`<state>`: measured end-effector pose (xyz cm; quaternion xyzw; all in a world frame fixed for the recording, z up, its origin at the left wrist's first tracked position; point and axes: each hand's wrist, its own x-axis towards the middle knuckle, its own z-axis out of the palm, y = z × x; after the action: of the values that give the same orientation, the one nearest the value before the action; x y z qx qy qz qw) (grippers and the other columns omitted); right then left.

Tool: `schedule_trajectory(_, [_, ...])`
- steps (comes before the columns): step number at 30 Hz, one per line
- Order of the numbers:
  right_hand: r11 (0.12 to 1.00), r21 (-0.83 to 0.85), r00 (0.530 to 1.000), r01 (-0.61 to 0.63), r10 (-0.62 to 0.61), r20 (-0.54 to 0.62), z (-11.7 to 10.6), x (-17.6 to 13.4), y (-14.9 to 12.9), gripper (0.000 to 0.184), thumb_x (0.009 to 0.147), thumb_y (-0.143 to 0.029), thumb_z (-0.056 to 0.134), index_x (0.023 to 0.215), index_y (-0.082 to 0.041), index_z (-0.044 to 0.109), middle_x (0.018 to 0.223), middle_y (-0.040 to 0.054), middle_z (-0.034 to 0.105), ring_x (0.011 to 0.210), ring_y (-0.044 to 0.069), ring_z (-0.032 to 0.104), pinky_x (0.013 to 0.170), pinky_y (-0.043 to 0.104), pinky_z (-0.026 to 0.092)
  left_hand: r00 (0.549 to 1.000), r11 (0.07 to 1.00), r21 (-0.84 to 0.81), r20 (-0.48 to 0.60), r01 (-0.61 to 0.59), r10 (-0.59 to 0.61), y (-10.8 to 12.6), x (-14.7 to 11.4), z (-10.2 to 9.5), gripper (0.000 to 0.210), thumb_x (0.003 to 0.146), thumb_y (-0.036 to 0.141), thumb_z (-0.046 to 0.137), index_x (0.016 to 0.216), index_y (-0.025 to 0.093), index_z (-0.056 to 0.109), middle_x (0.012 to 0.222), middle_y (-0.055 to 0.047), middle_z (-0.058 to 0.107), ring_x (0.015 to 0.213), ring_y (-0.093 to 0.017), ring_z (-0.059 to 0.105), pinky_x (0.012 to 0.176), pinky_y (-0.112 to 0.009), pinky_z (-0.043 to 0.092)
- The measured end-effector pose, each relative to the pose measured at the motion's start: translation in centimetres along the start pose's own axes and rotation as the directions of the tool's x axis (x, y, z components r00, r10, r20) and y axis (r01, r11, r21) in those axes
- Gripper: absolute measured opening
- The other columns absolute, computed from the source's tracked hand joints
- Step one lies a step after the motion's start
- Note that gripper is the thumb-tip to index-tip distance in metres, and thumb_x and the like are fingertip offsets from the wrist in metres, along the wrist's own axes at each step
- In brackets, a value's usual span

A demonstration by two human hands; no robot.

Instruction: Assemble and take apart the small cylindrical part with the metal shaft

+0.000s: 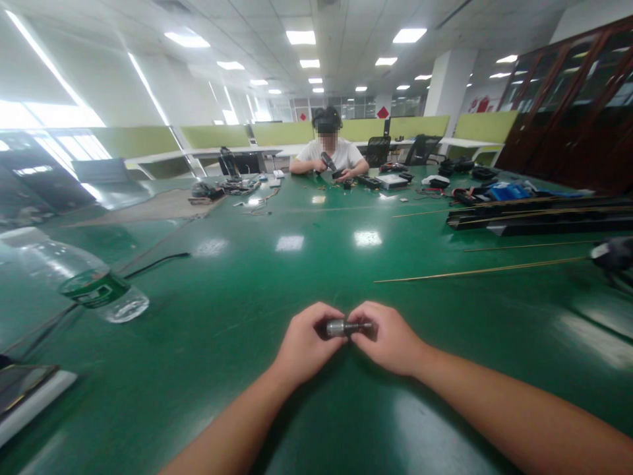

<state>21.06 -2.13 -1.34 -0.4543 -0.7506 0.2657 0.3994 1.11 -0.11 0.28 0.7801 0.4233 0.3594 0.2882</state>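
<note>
A small silver metal cylinder with a thin dark shaft [336, 328] lies level between my two hands, just over the green table [237, 382]. My left hand [305, 343] is closed around its thick, shiny end. At the narrow right end, the thumb and fingers of my right hand [393, 340] pinch the shaft. The hands almost meet at the middle of the part. Its exact kind I cannot make out, and the fingers hide some of it.
A clear water bottle with a green label [96, 287] lies at left. Thin brass-coloured rods [475, 270] and black channels [534, 214] are at right. Across the table a person [329, 155] holds a power drill [328, 160]. A flat device [30, 392] sits at the lower left.
</note>
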Motion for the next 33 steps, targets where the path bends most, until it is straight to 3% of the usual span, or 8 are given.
schedule_trajectory(6, [1.0,-0.001,1.0,0.022,-0.022,0.002,0.02,0.17,0.16,0.018,0.074,-0.01,0.07,0.089,-0.019,0.07,0.086,0.0014,0.067,0.078,0.017,0.062,0.07,0.026,0.046,1.0,1.0,-0.001,0.007,-0.027,0.027,-0.35,-0.09,0.08,0.02,0.072,0.023,0.08,0.089,0.02,0.07,0.087,-0.001,0.068,0.081,-0.017,0.062,0.074,-0.027,0.045])
schedule_trajectory(18, [0.999,-0.034,0.999,0.039,-0.039,0.007,0.16,0.14,0.53,0.018,0.076,-0.008,0.067,0.089,-0.019,0.071,0.085,0.0016,0.068,0.078,0.017,0.062,0.07,0.027,0.046,0.998,0.998,-0.018,0.015,-0.054,0.054,-0.14,0.02,0.0,0.023,0.07,0.016,0.081,0.09,0.021,0.071,0.088,0.0,0.069,0.083,-0.016,0.063,0.076,-0.026,0.046])
schedule_trajectory(33, [1.0,-0.02,1.0,0.013,-0.013,0.026,-0.13,0.39,0.44,0.013,0.076,-0.01,0.07,0.084,-0.02,0.074,0.08,0.0005,0.068,0.073,0.015,0.062,0.066,0.025,0.044,0.999,0.998,0.039,0.011,0.045,-0.046,-0.05,-0.05,-0.04,0.027,0.065,0.012,0.084,0.087,0.023,0.073,0.086,0.003,0.071,0.081,-0.016,0.064,0.075,-0.026,0.046])
